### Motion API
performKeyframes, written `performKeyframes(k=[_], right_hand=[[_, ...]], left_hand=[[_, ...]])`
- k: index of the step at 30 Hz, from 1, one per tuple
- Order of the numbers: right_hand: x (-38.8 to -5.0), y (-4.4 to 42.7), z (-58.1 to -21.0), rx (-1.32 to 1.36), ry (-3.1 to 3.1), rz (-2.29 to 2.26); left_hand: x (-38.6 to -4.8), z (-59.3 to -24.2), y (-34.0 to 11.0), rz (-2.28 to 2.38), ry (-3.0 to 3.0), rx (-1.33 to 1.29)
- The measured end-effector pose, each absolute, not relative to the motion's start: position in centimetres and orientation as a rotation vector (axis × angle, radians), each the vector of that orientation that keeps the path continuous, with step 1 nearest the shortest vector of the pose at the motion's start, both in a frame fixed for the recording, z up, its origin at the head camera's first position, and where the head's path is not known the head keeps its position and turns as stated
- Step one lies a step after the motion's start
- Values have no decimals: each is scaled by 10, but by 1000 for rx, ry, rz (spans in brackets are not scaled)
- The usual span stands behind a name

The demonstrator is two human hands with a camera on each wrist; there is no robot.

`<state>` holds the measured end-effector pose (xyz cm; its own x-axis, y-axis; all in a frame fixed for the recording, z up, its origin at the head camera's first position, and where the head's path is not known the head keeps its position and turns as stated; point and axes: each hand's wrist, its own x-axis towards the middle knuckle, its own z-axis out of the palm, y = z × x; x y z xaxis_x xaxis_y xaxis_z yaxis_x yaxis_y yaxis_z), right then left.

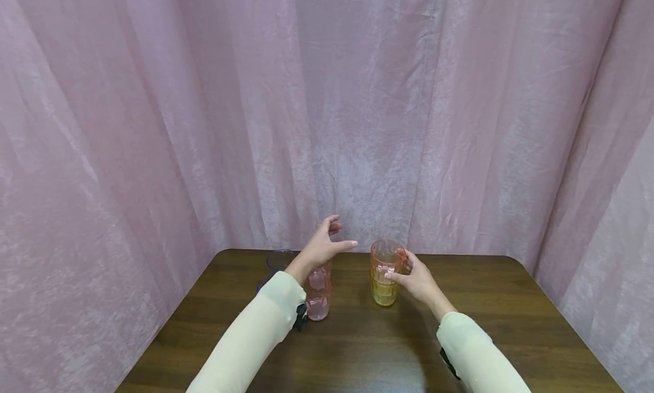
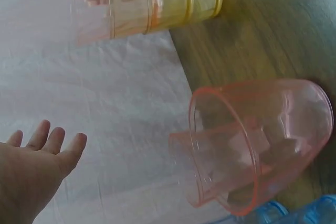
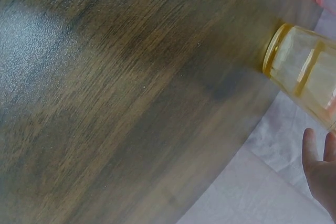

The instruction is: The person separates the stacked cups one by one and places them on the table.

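My right hand (image 1: 418,279) holds a clear pink-orange cup (image 1: 386,249), thumb at the near side and fingers round the far side. That cup sits nested in a clear yellow cup (image 1: 384,294), which stands upright on the table; the left wrist view shows this stack (image 2: 173,1) too. My left hand (image 1: 323,246) is over the left side with its fingers spread and nothing in them. Below and beside it stand clear pink cups (image 1: 318,308), partly hidden by the left hand and forearm; one pink cup (image 2: 283,129) is large in the left wrist view.
Behind the left forearm, blue cups (image 1: 280,259) show only in part; their blue plastic (image 2: 319,212) also appears in the left wrist view. The brown wooden table (image 1: 357,359) ends at its back edge before pink curtains (image 1: 357,126).
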<state>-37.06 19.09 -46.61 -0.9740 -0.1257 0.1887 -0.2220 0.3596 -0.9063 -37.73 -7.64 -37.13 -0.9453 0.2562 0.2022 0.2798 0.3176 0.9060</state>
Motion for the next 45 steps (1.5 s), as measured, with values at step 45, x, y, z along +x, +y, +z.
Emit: performKeyframes(k=[45], right_hand=[[-369, 197, -461, 353, -2594, 1711]], left_hand=[[-380, -414, -7, -1770, -2652, -463]])
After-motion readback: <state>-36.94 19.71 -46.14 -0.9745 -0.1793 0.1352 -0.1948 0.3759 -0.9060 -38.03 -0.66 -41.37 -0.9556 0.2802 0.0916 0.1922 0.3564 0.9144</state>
